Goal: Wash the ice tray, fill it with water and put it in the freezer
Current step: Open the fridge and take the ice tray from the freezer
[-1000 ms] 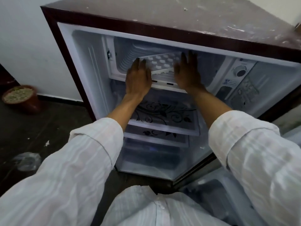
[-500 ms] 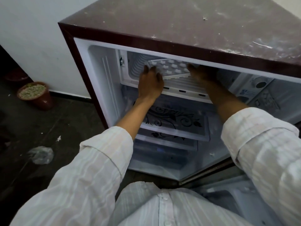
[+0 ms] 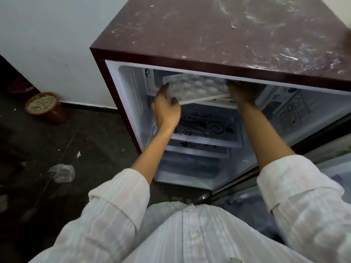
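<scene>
Gripping the ice tray (image 3: 197,88) at its left end, the left hand (image 3: 167,109) has its thumb hooked at the near rim and its fingers (image 3: 164,91) laid up along the tray's side. The tray sits in the mouth of the freezer compartment, between the two sets of fingers, with its near edge on a slant. The right hand (image 3: 241,93) is at the tray's right end. It lies in shadow and its fingers run up behind the fridge top (image 3: 228,35), so I cannot tell whether they curl on the tray or lie flat against it. That dusty maroon top overhangs just above both hands and cuts off the tray's far part. Just right of the right fingers is a control panel (image 3: 284,103), too blurred for me to read. Below the left fingers sits a glass shelf (image 3: 205,128) with a dark floral print. Well left of them, on the dark floor, stand a clay pot (image 3: 43,107) and, nearer me, a crumpled plastic bag (image 3: 62,172). I cannot make out whether the tray's cups hold water.
</scene>
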Demonstrator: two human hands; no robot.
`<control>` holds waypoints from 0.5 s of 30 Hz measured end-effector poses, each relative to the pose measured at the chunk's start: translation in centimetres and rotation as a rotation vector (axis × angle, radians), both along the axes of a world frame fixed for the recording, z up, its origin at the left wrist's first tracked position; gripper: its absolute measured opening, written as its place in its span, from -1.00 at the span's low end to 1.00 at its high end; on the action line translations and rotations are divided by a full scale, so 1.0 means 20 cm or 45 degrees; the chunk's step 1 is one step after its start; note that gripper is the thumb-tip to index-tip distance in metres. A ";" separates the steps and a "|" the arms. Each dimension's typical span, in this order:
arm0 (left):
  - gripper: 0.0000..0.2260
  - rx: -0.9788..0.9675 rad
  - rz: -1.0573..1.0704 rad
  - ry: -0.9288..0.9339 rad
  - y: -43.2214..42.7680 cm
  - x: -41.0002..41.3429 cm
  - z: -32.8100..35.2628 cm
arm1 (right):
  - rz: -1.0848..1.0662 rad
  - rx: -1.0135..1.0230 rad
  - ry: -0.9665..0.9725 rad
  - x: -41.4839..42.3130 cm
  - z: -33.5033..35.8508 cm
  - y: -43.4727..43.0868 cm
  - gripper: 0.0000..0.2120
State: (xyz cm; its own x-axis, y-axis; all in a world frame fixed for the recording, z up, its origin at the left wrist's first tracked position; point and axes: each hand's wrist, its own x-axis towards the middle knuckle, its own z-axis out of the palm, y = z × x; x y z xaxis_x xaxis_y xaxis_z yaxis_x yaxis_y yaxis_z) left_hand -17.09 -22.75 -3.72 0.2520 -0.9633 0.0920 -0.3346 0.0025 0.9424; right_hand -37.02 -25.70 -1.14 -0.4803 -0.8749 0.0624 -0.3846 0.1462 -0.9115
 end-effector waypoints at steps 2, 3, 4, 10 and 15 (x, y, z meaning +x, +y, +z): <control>-0.54 0.008 0.057 0.015 0.07 0.04 -0.03 | -0.041 0.015 -0.005 -0.01 -0.02 0.06 -0.80; -0.54 0.024 0.066 0.053 0.10 0.06 -0.04 | -0.050 0.057 0.048 0.00 -0.03 0.09 -0.79; -0.54 0.038 0.056 0.101 0.13 0.09 -0.06 | -0.046 0.090 0.083 0.01 -0.03 0.13 -0.79; -0.58 0.092 0.056 0.246 0.31 0.21 -0.12 | -0.034 0.132 -0.128 0.07 -0.12 0.35 -0.80; -0.66 0.127 0.084 0.328 0.41 0.29 -0.13 | -0.102 0.232 -0.269 0.11 -0.21 0.55 -0.53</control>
State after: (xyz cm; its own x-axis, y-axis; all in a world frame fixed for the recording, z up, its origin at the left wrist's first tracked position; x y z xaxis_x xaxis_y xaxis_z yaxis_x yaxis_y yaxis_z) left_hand -11.21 -14.56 -6.33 0.3173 -0.9451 -0.0777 -0.0801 -0.1084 0.9909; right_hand -34.87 -14.67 -5.42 -0.5338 -0.8214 -0.2010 -0.1697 0.3369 -0.9261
